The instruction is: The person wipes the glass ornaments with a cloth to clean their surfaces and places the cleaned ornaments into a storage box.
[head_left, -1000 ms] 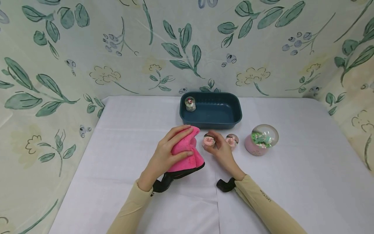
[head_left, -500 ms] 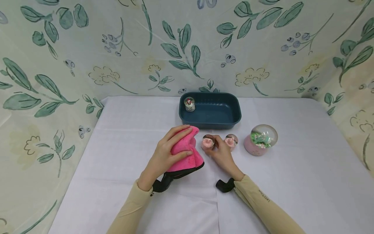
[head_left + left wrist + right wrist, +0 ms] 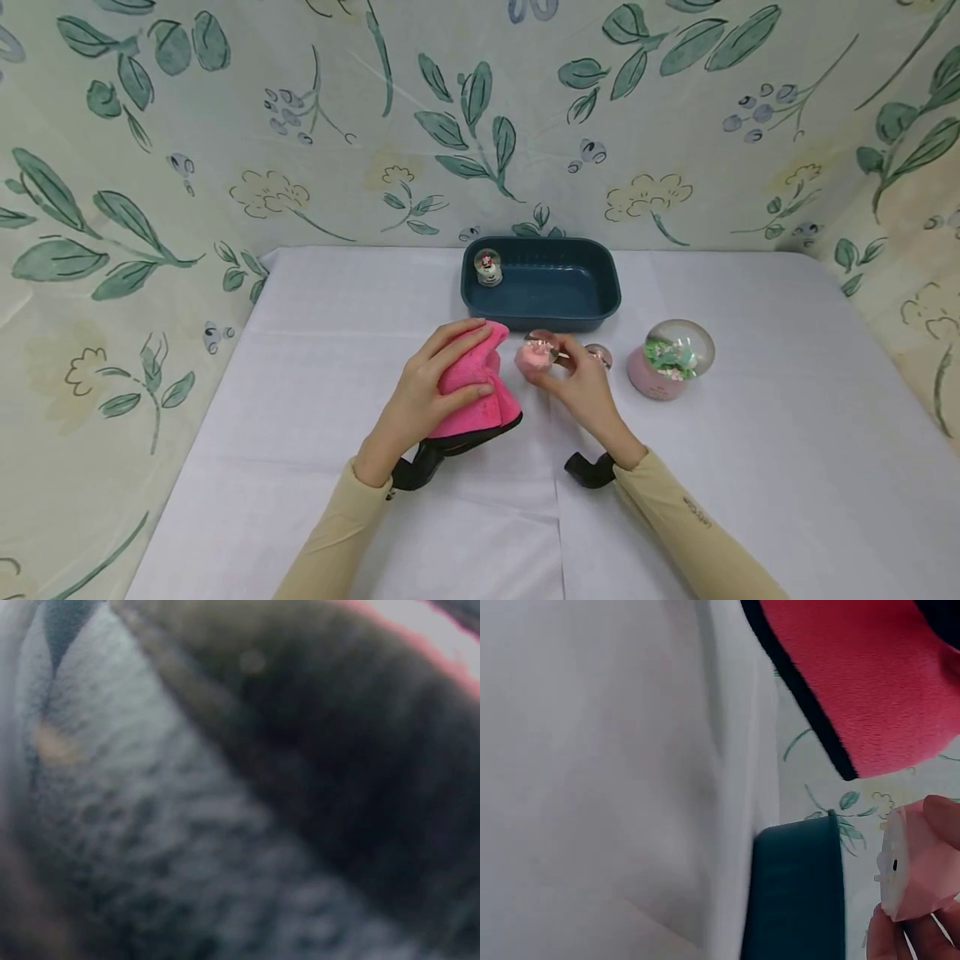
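My left hand (image 3: pixel 420 392) grips a pink cloth (image 3: pixel 474 379) with a black edge, bunched under the fingers. Just right of it, my right hand (image 3: pixel 588 392) pinches a small pink snow globe (image 3: pixel 534 357) between thumb and fingers, raised off the table and tilted. In the right wrist view the globe's pink base (image 3: pixel 924 870) shows its pale underside, apart from the cloth (image 3: pixel 870 682). A second small snow globe (image 3: pixel 600 353) stands behind the right hand, partly hidden. The left wrist view is blurred, mostly grey and dark fabric.
A dark teal tray (image 3: pixel 540 322) stands behind the hands, with a small snow globe (image 3: pixel 488 268) at its left end. To the right sits a large snow globe (image 3: pixel 670 360) on a pink base. White cloth covers the table (image 3: pixel 330 333); a patterned curtain hangs behind.
The right hand has lifted the small snow globe from the table and tipped it. The left hand and pink cloth have stayed nearly still.
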A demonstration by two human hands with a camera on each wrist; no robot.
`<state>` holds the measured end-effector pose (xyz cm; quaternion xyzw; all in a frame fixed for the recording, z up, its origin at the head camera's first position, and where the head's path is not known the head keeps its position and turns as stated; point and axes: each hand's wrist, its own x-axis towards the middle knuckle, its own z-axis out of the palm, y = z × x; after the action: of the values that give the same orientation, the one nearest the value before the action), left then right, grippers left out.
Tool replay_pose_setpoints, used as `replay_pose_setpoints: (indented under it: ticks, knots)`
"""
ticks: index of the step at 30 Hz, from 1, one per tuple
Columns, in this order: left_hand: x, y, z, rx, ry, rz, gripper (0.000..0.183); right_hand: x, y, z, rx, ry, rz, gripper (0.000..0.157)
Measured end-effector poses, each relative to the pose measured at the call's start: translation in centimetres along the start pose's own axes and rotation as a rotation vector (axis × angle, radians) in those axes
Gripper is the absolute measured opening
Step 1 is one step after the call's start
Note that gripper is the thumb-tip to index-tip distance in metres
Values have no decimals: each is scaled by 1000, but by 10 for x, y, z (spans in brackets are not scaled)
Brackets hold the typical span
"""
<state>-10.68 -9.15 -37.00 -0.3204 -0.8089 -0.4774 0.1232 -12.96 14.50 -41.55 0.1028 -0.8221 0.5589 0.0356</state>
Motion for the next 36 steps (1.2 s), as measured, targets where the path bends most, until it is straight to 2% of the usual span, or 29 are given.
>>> replay_pose_setpoints:
  ticks: [6,11,14,20,29,36]
  knots:
    - [2,0,0,0,3,11,64,-1,-25,-19,96,31,-104,43]
    - [4,1,0,-7,-3,8,65,-3,-40,-29,179,33,-171,48]
    - [5,2,0,-6,-5,9,65,-4,-45,-33,182,32,-191,50]
    - [8,2,1,-17,2,17,65,-7,-50,-36,189,28,-234,51]
    - [11,3,3,-30,51,52,65,-13,-52,-36,216,28,-280,58]
    - [13,5,4,-53,63,70,65,-15,-52,-34,174,31,-333,55]
